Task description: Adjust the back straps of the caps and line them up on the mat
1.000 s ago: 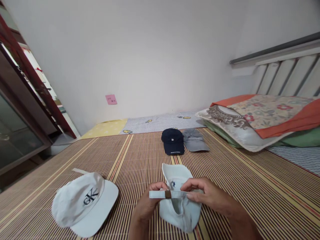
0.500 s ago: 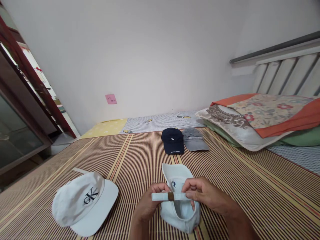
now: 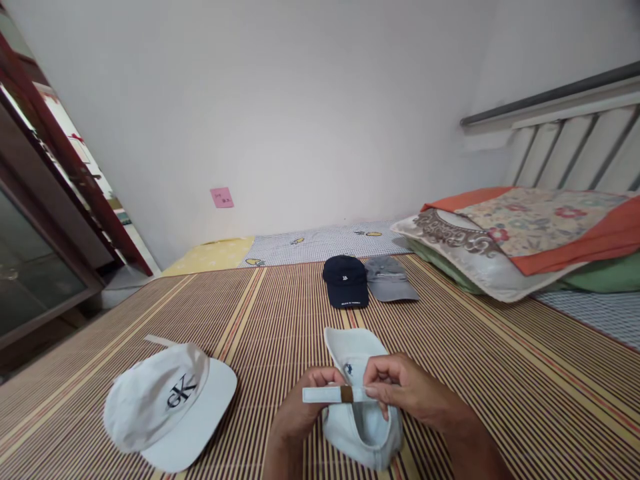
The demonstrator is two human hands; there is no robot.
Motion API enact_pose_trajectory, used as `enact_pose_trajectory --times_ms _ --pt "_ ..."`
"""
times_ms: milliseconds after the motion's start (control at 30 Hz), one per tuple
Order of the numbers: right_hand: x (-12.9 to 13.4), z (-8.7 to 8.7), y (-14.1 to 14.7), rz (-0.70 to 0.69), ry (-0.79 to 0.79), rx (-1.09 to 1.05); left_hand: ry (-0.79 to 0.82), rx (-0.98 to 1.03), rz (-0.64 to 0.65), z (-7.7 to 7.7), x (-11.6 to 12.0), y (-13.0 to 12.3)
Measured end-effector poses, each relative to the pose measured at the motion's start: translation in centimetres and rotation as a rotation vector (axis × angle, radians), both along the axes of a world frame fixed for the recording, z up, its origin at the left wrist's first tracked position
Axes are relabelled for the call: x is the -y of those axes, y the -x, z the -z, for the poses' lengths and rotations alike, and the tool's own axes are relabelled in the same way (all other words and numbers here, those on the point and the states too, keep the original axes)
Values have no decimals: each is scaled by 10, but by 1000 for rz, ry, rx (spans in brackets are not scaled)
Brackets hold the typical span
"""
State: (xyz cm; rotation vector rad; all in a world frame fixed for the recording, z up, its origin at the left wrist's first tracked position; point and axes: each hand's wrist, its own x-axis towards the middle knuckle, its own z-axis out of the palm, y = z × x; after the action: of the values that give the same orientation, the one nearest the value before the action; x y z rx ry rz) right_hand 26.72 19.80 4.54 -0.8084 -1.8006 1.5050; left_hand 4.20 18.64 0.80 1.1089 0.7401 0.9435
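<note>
A pale blue baseball cap [image 3: 363, 437] lies in front of me, brim pointing away, with a small dark emblem on its crown. Its back strap [image 3: 323, 395] is stretched across between my hands, and a brown strap loop [image 3: 347, 394] sits around it. My left hand [image 3: 305, 403] is closed at the strap behind the loop, its fingertips partly hidden by the strap. Thumb and fingers of my right hand [image 3: 400, 383] pinch the strap on the other side of the loop, over the cap's rear opening.
To the left lies a white cap [image 3: 150, 400] with black letters and a loose strap. A navy cap [image 3: 346, 283] and a grey cap [image 3: 390, 279] sit farther back on the striped mat [image 3: 270, 313]. Pillows [image 3: 500, 260] are stacked at the right by the radiator [image 3: 575, 150].
The brown loop is slightly farther right, nearer my right hand, and more strap shows to its left. My right hand has shifted a little left. The other caps have not moved.
</note>
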Motion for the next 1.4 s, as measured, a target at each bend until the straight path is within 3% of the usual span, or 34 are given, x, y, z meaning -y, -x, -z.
enact_pose_trajectory --times_ms 600,1133,1400 --pt "5 -11 5 54 -15 60 -32 -17 -12 -4 2 -2" --pt "3 -5 6 34 -20 29 -21 -2 7 -6 3 0" --pt "2 -5 3 45 -38 32 -36 120 -47 -5 0 4"
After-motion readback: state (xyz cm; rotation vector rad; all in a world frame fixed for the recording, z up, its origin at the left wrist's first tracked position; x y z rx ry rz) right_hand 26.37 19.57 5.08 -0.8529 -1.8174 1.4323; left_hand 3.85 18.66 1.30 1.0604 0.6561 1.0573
